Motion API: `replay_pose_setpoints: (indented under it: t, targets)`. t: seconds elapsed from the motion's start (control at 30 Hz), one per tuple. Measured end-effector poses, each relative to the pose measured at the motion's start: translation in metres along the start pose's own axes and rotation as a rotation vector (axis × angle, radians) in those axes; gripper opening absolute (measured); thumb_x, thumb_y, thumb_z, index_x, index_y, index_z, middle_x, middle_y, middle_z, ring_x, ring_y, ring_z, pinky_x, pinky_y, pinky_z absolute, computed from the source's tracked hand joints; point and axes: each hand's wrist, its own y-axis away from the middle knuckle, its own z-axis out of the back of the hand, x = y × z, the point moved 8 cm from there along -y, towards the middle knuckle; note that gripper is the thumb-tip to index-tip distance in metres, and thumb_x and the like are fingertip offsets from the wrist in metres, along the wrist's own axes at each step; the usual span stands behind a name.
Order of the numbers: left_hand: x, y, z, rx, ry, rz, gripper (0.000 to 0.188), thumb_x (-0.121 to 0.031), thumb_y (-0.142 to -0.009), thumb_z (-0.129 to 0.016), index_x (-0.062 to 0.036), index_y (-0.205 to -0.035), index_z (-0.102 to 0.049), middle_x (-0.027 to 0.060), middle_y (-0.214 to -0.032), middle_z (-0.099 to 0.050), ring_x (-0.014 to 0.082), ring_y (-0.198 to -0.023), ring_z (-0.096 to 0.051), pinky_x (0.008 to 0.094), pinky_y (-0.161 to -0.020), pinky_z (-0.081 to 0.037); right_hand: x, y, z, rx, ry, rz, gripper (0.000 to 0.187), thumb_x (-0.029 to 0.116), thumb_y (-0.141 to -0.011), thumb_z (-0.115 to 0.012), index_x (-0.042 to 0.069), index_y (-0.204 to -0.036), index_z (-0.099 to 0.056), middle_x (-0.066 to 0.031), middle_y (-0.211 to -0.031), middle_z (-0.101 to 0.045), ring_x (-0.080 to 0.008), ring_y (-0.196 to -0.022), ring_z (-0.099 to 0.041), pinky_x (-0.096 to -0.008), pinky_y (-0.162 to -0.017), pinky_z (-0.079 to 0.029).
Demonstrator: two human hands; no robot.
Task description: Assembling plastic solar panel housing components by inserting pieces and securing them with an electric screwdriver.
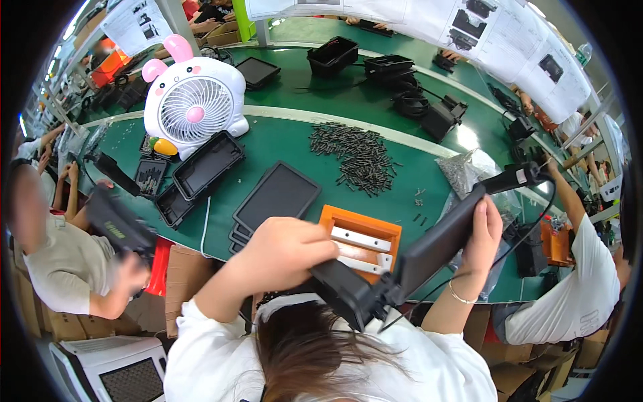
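Note:
My left hand (284,251) grips a black plastic box part (345,291) held close to my chest. My right hand (485,234) holds up a flat black panel (439,244) on edge; it joins the box part at a hinge-like corner. A thin black cable trails from that joint. Just beyond my hands an orange fixture (358,221) with white metal bars sits on the green table (288,137). Beside the fixture lies a stack of flat black lids (276,197).
A pile of dark screws (355,154) lies mid-table, with a clear bag of screws (469,171) at right. A white rabbit-shaped fan (194,100) and black open cases (201,171) stand at left. Seated workers flank me on both sides; the left one holds a black tool (117,224).

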Motion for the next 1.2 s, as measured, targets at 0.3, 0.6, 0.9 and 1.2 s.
replay_pose_setpoints:
  t: [0.3,0.6,0.9,1.2]
  targets:
    - [-0.065,-0.030,0.026,-0.240,-0.223,-0.047,0.032,-0.011,-0.069,-0.068,-0.0136,-0.101,-0.068,0.0085,-0.095,-0.066,0.0277,-0.091,-0.066,0.0396,-0.079,-0.051,-0.005,0.077,-0.163,0.781,-0.476,-0.323,0.053,0.042,-0.093,-0.050,-0.001,-0.124,-0.051,-0.0133,-0.115,-0.059,-0.0208,-0.106,-0.058,-0.0350,-0.096,-0.044]
    - [0.064,-0.054,0.046,-0.309,-0.566,0.285,0.050,-0.016,-0.064,-0.077,-0.0075,-0.111,-0.062,0.0080,-0.090,-0.061,0.0282,-0.084,-0.061,0.0368,-0.071,-0.048,0.000,-0.001,-0.165,0.860,-0.320,0.008,0.077,0.014,-0.073,-0.069,0.000,-0.141,-0.036,-0.0141,-0.117,-0.059,-0.0217,-0.109,-0.057,-0.0373,-0.095,-0.046]
    - [-0.046,0.053,0.111,-0.653,-0.141,-0.417,0.034,-0.037,-0.095,-0.052,-0.0213,-0.126,-0.056,-0.0009,-0.126,-0.051,0.0229,-0.103,-0.047,0.0452,-0.076,-0.047,-0.116,-0.215,-0.189,0.131,-0.851,-0.551,0.032,0.020,-0.084,-0.063,0.003,-0.110,-0.056,-0.0138,-0.106,-0.062,-0.0316,-0.101,-0.060,-0.0502,-0.093,-0.049]
    - [-0.054,0.063,0.144,-0.773,-0.314,-0.402,0.038,-0.034,-0.095,-0.053,-0.0266,-0.132,-0.052,-0.0102,-0.133,-0.046,0.0192,-0.112,-0.042,0.0431,-0.081,-0.044,-0.120,-0.286,-0.250,0.317,-0.526,-0.394,0.064,0.033,-0.093,-0.059,0.001,-0.141,-0.033,-0.0187,-0.142,-0.038,-0.0357,-0.129,-0.041,-0.0492,-0.109,-0.035]
